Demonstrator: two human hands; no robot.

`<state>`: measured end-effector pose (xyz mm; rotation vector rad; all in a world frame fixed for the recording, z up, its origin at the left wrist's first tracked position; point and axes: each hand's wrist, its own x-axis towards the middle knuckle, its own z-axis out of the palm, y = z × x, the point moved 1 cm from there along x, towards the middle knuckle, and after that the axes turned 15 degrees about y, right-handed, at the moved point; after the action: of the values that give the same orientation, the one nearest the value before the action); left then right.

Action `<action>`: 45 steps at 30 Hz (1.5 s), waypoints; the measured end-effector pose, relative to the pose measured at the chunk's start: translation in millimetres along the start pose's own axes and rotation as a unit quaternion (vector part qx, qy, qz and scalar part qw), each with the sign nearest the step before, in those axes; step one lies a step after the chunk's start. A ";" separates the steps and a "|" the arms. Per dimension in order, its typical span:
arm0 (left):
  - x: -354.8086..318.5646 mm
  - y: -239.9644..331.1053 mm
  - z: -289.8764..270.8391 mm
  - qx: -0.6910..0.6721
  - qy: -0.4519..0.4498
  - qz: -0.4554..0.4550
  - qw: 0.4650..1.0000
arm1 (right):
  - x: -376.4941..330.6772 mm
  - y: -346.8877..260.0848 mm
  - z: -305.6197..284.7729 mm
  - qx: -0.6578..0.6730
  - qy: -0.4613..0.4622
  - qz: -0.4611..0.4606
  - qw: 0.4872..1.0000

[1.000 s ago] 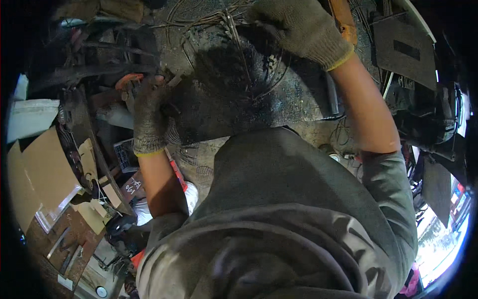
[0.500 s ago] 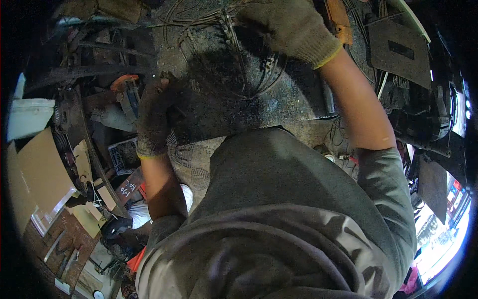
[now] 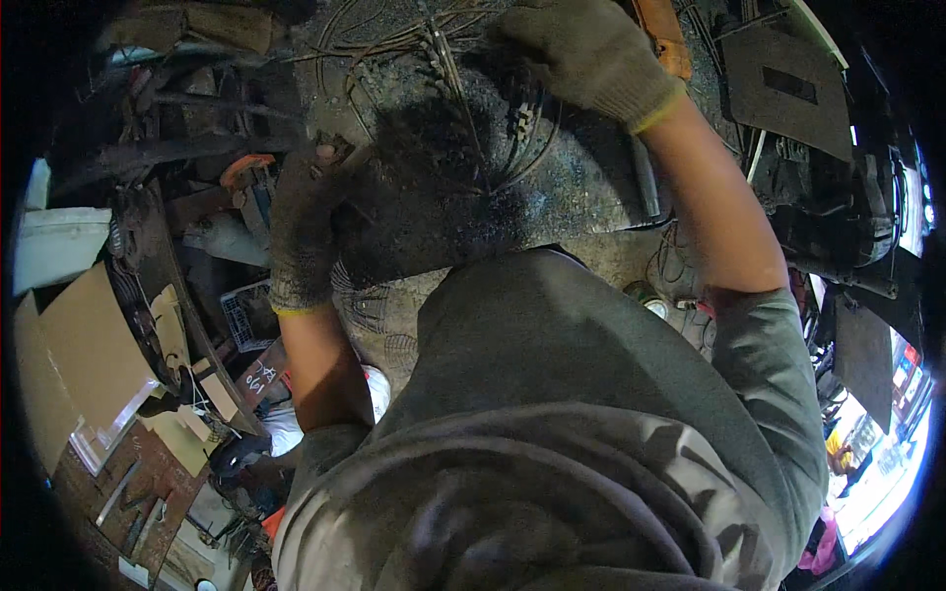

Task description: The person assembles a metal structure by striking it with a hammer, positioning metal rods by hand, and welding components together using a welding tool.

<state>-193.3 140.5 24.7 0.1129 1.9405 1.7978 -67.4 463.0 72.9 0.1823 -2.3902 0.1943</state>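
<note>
My right hand [image 3: 586,59], in a grey knitted work glove with a yellow cuff, is curled over the far part of a dark, grimy worktop [image 3: 581,202]. Its fingertips are lost in shadow, so what they grip is hidden. Just left of it stand thin metal rods or wires [image 3: 451,74], some bent into loops, with a row of small light pieces [image 3: 523,120] on one. My left hand [image 3: 301,222], in a matching darkened glove, is at the worktop's left edge. Its fingers look bent in deep shadow, and I cannot make out what they hold.
An orange part [image 3: 663,37] lies beyond my right hand, and a dark metal tube [image 3: 645,182] at the worktop's right edge. To the left are an orange-topped tool [image 3: 246,169], a plastic crate [image 3: 246,315] and cardboard [image 3: 94,360]. A slotted flat plate [image 3: 788,97] stands right.
The view has shifted slightly. My right hand appears a little farther right of the rods, still curled. My left hand has stayed in nearly the same place.
</note>
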 end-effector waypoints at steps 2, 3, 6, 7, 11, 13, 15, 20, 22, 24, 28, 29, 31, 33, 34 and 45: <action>-4.6 15.7 19.2 0.070 0.008 -0.003 0.998 | -10.2 13.1 -3.1 0.109 0.124 -0.008 0.986; -2.7 37.1 37.2 0.161 0.002 -0.017 0.987 | -14.6 13.4 -6.7 0.115 0.115 0.041 0.986; 7.6 61.5 55.1 0.292 -0.015 0.061 0.954 | -19.7 12.4 -12.7 0.126 0.120 0.125 0.977; 12.8 63.2 59.0 0.310 -0.025 0.105 0.945 | -25.2 10.3 -11.4 0.111 0.133 0.118 0.978; 30.2 76.1 77.6 0.376 -0.089 0.212 0.897 | -33.7 -5.6 -23.2 0.107 0.086 0.221 0.966; 35.3 89.6 89.8 0.407 -0.149 0.165 0.886 | -36.8 -11.4 -25.5 0.139 0.077 0.262 0.952; 34.5 92.3 98.1 0.331 -0.139 0.125 0.925 | -41.5 -12.4 -24.8 0.185 0.067 0.293 0.936; 38.3 98.6 109.6 0.324 -0.146 0.056 0.933 | -56.0 -12.1 -17.1 0.137 0.052 0.269 0.952; 30.7 103.8 115.2 0.360 -0.105 0.049 0.926 | -57.6 -13.3 -12.8 0.128 0.042 0.287 0.948; 35.2 103.4 114.8 0.361 -0.123 0.064 0.922 | -58.6 -13.5 -7.6 0.141 0.045 0.287 0.946; 47.0 91.9 108.6 0.353 -0.121 0.075 0.925 | -57.3 -14.1 -3.2 0.191 0.083 0.267 0.941; 47.0 91.0 108.2 0.345 -0.122 0.095 0.926 | -55.4 -15.3 -3.9 0.198 0.094 0.265 0.939; 46.5 89.7 109.3 0.328 -0.125 0.137 0.926 | -49.4 -14.1 3.0 0.158 0.032 0.273 0.948; 45.7 89.7 111.1 0.300 -0.141 0.092 0.939 | -45.7 -14.1 4.3 0.138 0.001 0.268 0.953; 44.7 90.1 112.1 0.285 -0.148 0.069 0.945 | -43.8 -15.3 2.0 0.141 0.000 0.260 0.955; 51.4 89.4 113.8 0.338 -0.139 0.153 0.918 | -26.1 -8.7 35.9 0.210 0.020 0.103 0.972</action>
<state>-216.1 275.9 93.6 0.8937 2.3224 1.1006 -70.3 449.6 29.8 0.1235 -2.2986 0.7946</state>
